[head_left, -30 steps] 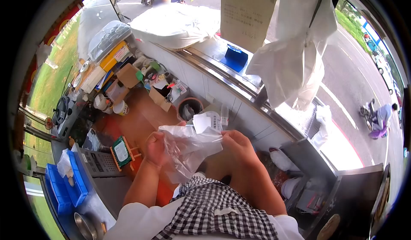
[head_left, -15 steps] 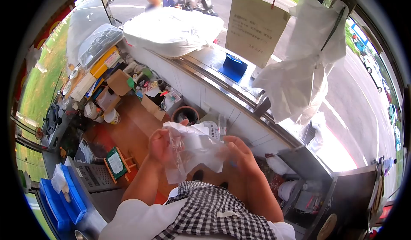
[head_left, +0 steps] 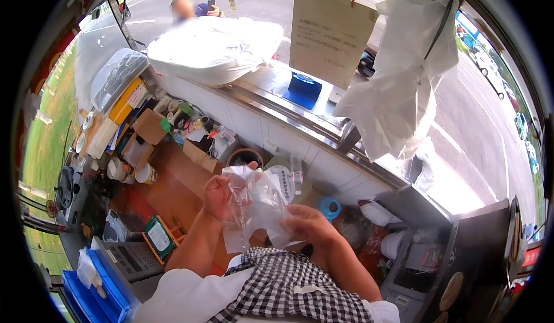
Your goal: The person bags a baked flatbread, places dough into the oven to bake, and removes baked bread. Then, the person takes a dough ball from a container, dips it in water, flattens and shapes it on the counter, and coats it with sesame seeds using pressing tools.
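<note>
A thin clear plastic bag [head_left: 254, 199] hangs in front of the checked apron [head_left: 274, 280], held between my two hands. My left hand [head_left: 218, 197] grips its left side with the fingers curled and the thumb up. On the other side, my right hand [head_left: 309, 222] pinches the bag's lower right part. The plastic is crumpled, and nothing inside it can be made out. Close behind it shows a white printed label or lid [head_left: 284, 181], partly covered by the bag.
A metal counter [head_left: 254, 89] carries a white cloth-covered bundle [head_left: 213, 49] and a blue stand [head_left: 303, 90]. White bags [head_left: 398, 81] and a paper sign [head_left: 332, 37] hang above. Boxes [head_left: 149, 126] crowd the left floor; blue trays [head_left: 107, 282] stand lower left. Outside, a person holds up a phone [head_left: 211, 3].
My right hand has come in toward my left, and the bag is less spread out. Outside, the scooter has moved off to the right and the person now raises a phone.
</note>
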`<action>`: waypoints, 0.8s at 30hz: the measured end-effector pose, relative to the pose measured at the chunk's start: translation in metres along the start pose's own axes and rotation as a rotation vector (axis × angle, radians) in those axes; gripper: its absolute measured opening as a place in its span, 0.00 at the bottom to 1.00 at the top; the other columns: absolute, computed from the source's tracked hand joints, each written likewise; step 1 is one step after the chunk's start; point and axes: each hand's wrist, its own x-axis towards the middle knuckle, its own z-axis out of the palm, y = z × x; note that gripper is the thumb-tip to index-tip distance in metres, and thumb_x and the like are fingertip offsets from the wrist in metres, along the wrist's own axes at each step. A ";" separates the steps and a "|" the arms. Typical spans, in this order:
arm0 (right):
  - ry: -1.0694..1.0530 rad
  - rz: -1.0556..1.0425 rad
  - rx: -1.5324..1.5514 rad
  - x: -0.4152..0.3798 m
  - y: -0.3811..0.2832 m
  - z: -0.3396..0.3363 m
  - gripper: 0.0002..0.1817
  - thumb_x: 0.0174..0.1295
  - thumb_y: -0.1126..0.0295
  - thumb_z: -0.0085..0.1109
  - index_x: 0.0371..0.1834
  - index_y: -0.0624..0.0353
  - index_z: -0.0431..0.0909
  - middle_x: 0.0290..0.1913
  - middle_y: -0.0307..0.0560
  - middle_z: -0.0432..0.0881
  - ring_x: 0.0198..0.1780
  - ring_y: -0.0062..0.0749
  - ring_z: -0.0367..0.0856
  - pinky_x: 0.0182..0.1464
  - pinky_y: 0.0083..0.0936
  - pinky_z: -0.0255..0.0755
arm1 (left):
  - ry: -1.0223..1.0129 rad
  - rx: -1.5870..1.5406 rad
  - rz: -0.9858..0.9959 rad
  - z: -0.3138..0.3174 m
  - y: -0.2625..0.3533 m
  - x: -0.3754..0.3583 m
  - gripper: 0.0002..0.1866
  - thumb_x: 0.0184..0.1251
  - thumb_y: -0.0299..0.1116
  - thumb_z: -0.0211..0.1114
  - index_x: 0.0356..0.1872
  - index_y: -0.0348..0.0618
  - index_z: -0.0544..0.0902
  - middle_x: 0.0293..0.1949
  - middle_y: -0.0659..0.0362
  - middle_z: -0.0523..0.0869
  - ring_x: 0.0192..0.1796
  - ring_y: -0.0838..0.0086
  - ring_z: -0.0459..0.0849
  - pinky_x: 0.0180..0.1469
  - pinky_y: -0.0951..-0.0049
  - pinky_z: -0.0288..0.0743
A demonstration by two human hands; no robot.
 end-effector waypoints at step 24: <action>0.473 -0.512 -0.417 -0.015 -0.013 0.007 0.26 0.61 0.75 0.79 0.61 0.62 0.78 0.35 0.30 0.75 0.36 0.13 0.71 0.39 0.15 0.70 | 0.344 0.895 -0.373 0.041 -0.107 0.057 0.13 0.77 0.37 0.68 0.52 0.38 0.85 0.47 0.56 0.89 0.50 0.69 0.90 0.54 0.62 0.88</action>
